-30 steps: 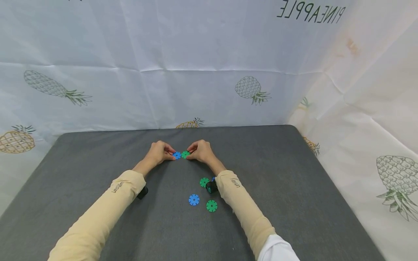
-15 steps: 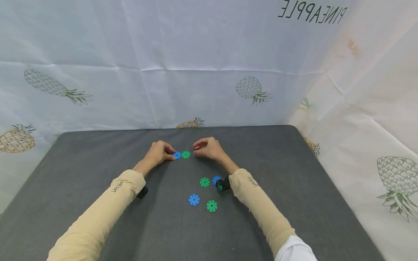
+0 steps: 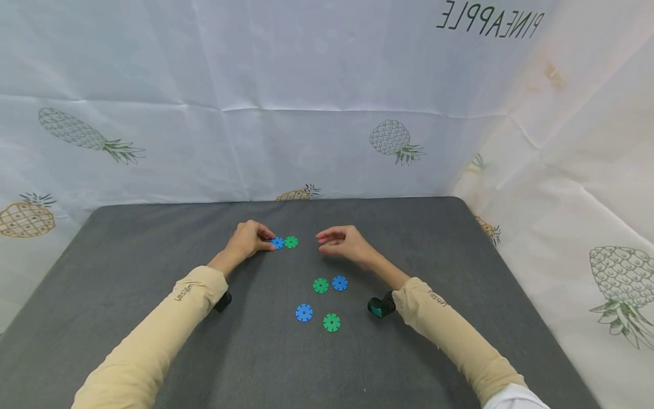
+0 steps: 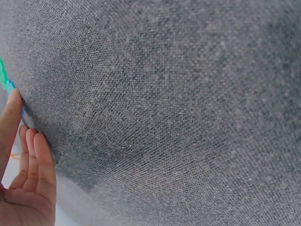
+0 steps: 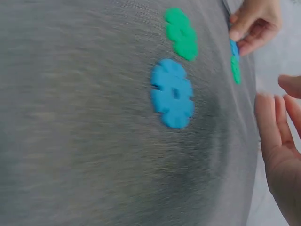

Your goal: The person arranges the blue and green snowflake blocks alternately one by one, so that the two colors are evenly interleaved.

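Between thumb and fingers, my left hand (image 3: 247,238) pinches a blue notched disc (image 3: 277,243) at the far part of the table. Against that disc's right side lies a green notched disc (image 3: 291,242), touching or nearly so. My right hand (image 3: 348,244) hovers to the right of the pair, fingers loosely bent and apart from the thumb, holding nothing. Nearer to me lie a second green disc (image 3: 320,286) and a second blue disc (image 3: 339,283). In the right wrist view, the loose blue disc (image 5: 172,93) shows its notches and centre slot.
Another blue disc (image 3: 304,313) and another green disc (image 3: 331,322) lie closest to me on the grey cloth-covered table (image 3: 245,352). A white pineapple-print curtain (image 3: 306,153) hangs behind the far edge. A black wrist camera (image 3: 382,305) sits under the right sleeve.
My right hand has let go of the green disc and moved right, uncovering the loose blue disc that its wrist camera partly hid. The left hand stays on its blue disc.
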Demonstrator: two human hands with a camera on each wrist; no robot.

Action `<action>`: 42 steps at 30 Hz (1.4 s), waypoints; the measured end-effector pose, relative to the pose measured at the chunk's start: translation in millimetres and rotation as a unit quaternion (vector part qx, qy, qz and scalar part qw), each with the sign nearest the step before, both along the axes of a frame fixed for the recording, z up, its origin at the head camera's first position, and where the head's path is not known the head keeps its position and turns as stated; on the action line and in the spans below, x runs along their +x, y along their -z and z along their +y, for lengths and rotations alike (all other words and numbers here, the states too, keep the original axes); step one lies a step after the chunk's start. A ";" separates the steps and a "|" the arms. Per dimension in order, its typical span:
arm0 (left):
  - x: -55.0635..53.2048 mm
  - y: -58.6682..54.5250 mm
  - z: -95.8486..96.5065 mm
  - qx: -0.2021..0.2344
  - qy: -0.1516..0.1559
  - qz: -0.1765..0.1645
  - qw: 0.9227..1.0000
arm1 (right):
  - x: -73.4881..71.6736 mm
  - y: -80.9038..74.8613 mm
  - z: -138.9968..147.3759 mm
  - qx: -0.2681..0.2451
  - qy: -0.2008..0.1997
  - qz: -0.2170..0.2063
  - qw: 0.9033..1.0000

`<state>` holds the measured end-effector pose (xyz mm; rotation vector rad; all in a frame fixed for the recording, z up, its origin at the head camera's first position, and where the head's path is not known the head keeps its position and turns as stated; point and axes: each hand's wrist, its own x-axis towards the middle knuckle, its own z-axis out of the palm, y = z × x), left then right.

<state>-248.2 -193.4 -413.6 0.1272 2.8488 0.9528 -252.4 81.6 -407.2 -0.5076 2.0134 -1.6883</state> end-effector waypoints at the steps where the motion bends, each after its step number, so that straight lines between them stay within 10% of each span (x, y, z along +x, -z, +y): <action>1: 0.0 0.0 0.1 -0.001 -0.001 -0.001 1.000 | 2.4 0.7 2.9 0.000 0.003 0.006 1.000; 14: 1.3 -0.4 -0.2 0.005 -0.006 -0.009 1.000 | 25.4 7.9 34.7 -0.034 0.015 0.063 0.997; 42: 5.6 3.0 0.0 0.011 0.000 0.011 1.000 | 65.0 9.4 62.9 -0.036 -0.002 0.003 0.999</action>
